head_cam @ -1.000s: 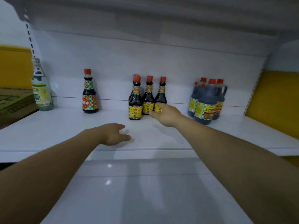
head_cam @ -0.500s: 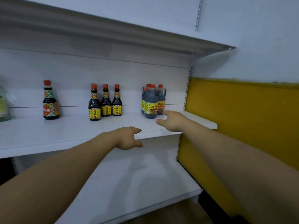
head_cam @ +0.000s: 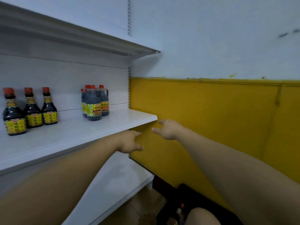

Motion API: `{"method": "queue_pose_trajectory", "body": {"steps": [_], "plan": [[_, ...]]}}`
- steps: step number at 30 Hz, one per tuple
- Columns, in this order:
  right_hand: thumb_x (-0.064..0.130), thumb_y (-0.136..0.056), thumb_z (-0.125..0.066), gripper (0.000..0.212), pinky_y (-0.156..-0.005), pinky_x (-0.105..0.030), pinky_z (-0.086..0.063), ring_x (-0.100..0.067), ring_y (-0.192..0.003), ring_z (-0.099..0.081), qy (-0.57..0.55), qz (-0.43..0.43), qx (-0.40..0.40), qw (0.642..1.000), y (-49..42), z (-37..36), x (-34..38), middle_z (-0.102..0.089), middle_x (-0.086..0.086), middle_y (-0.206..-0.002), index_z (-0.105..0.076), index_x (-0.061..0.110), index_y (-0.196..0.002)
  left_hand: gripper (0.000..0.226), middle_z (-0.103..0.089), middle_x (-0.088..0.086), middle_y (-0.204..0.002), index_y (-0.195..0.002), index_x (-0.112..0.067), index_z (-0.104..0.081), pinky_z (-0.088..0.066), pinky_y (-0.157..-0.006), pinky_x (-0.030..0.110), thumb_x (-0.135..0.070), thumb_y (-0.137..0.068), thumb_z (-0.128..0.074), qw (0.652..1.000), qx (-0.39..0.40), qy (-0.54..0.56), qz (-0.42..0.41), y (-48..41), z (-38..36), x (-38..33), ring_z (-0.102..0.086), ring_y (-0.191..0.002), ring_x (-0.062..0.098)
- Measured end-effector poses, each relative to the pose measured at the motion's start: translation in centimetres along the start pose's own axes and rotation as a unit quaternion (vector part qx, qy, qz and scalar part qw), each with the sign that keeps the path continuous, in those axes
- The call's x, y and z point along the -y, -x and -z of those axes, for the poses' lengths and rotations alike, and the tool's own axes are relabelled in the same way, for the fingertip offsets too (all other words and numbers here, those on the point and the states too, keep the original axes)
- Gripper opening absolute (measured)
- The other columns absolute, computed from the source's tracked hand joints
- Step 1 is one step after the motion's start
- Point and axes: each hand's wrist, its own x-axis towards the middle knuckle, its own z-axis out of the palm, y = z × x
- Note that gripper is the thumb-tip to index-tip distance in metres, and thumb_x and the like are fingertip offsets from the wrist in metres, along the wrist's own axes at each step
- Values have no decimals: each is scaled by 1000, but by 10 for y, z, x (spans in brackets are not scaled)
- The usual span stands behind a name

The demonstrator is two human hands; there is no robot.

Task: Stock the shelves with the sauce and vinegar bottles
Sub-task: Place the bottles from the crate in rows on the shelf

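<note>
both hands have swung right, away from the bottles (head_cam: 32, 109) that stand on the shelf (head_cam: 123, 119) at the left of the frame. the left hand (head_cam: 129, 141) and right hand (head_cam: 168, 129) are empty, fingers (head_cam: 137, 133) loose. next they likely fetch more bottles.

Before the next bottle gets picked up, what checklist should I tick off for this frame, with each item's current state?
1. Left hand free: ok, fingers relaxed, holding nothing.
2. Right hand free: ok, open and empty just past the shelf's end.
3. Room on the middle shelf: ok, bare surface right of the handled jugs.
4. Small yellow-label bottles upright: ok, those in view stand in a row.
5. Next bottle to pick: cannot tell; a red-capped bottle near the floor is dim and mostly hidden.
</note>
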Motion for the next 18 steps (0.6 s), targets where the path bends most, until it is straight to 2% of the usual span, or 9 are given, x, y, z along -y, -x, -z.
{"method": "queue_pose_trajectory", "body": {"steps": [12,18], "plan": [[62,-92,-44,75,-101,-42,-40,-32,-135,-36,34,-164,-34,985,62,22,-74,-28,-7,-155,-24,19,-150,81,-12,-2,-158,-150,-28,-14,-25,-113,37,-57,-85,-54,987,64,21,-146,-45,-29,-78,-20,-142,23],[59,-93,-44,73,-103,-40,-38,-30,-136,-35,28,-229,-39,972,104,28,-121,-28,-7,-155,-25,17,-151,79,-8,-1,-159,-150,-26,-12,-23,-113,37,-54,-89,-52,968,128,18,-214,-68,-57,-127,-16,-144,23]]}}
